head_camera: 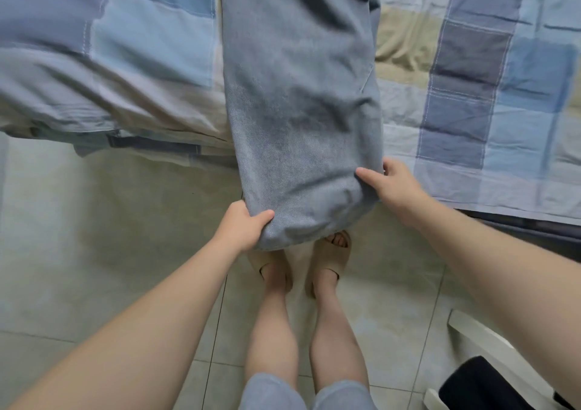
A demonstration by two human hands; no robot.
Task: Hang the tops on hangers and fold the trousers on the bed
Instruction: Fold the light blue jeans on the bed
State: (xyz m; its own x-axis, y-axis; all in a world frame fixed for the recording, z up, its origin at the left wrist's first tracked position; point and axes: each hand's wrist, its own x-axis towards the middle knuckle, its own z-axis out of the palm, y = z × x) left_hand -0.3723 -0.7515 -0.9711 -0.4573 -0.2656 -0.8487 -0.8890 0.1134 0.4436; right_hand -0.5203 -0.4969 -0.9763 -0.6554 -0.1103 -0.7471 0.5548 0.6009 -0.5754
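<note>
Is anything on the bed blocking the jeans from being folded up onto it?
Nothing visible does. Both hands, left and right, already grip the jeans at their hanging end, and the jeans lie on the bed with only rumpled bedding to either side.

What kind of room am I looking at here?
Most likely a bedroom at home: a bed with a blue patchwork quilt, jeans hanging over its edge, held by both hands, and a pale tiled floor.
</note>
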